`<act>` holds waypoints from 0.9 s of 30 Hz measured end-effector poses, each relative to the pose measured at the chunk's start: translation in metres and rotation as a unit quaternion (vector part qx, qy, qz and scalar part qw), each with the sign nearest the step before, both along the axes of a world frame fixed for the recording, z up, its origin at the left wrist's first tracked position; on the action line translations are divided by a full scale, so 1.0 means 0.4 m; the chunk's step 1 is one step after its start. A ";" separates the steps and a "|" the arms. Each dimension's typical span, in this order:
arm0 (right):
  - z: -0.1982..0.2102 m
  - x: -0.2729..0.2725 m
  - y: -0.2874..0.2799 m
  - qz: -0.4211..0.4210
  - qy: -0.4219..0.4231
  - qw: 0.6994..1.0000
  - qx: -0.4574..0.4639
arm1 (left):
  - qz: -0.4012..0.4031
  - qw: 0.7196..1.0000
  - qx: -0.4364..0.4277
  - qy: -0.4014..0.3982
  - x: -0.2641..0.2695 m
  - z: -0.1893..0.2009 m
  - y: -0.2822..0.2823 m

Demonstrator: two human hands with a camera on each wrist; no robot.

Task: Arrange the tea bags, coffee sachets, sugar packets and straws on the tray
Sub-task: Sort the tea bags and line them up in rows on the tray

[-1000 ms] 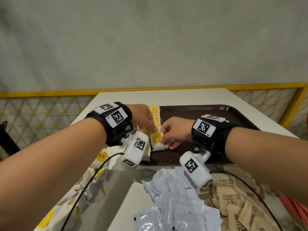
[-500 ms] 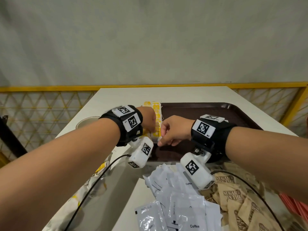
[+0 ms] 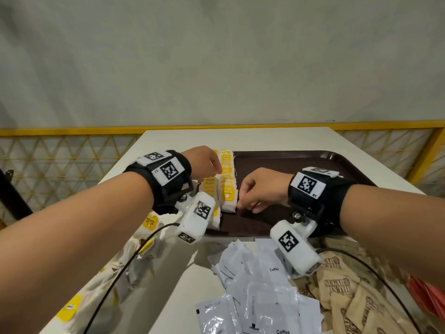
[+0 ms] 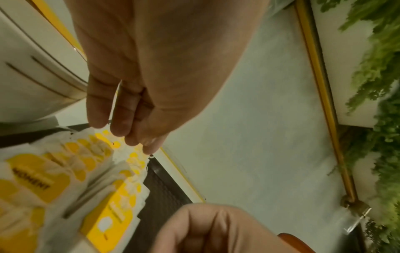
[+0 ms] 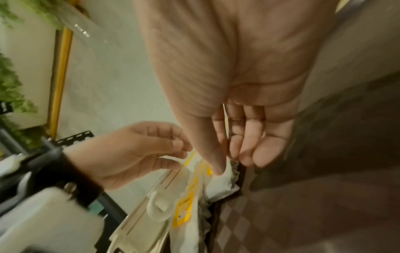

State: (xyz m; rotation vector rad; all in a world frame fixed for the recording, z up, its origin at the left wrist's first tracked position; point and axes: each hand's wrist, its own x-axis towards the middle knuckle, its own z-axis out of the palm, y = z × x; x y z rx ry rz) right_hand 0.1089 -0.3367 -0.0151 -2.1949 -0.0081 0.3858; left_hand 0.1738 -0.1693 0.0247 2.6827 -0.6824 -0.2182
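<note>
Tea bags (image 3: 227, 182) rowed on tray (image 3: 289, 162), my relaxed fingers (image 5: 246, 137) held nothing; coffee sachets (image 3: 265, 292), sugar packets (image 3: 346, 292) remained on tabletop (image 3: 187, 285).

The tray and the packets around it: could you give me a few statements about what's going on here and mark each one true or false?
1. The tea bags lie in rows at the left end of the tray. True.
2. The coffee sachets are on the tray. False: they lie heaped on the table before it.
3. The right hand touches the near tea bag. True.
4. The sugar packets are white. False: brown.
</note>
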 end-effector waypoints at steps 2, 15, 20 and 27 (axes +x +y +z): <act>-0.002 0.002 -0.014 -0.052 -0.006 0.998 0.041 | -0.007 1.000 -0.005 -0.021 -0.006 -0.006 0.006; -0.024 0.011 0.045 -0.036 -0.054 0.998 -0.014 | 0.059 0.993 0.078 -0.068 0.012 -0.076 -0.041; -0.011 0.011 0.042 -0.031 -0.062 0.997 -0.015 | 0.052 0.992 0.084 -0.083 0.019 -0.064 -0.046; -0.002 0.001 0.030 0.003 -0.037 0.999 -0.023 | 0.032 0.994 0.073 -0.073 0.026 -0.044 -0.032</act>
